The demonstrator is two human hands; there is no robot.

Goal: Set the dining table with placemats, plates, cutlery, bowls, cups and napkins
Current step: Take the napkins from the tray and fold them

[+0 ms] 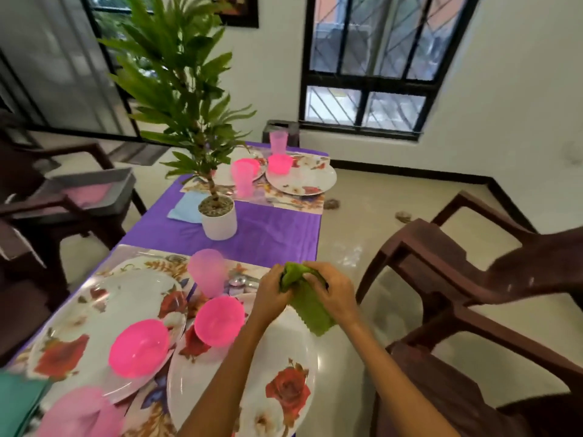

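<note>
A green napkin (307, 307) hangs between both hands above the near right plate (284, 386). My left hand (272, 294) grips its top left part and my right hand (332, 293) grips its top right part. Two floral plates lie on placemats at the near end, the left plate (94, 313) and the right one, each with a pink bowl (138, 348) (219, 320). A pink cup (206, 271) stands behind them, with cutlery (239, 282) beside it. A teal napkin (15, 402) lies at the near left corner.
A potted plant (217, 216) stands mid-table on the purple cloth (271, 231), with a light blue napkin (186, 206) next to it. The far settings have plates, pink bowls and cups (279, 141). Brown chairs (473, 294) stand right and left; a grey tray (91, 190) sits on the left one.
</note>
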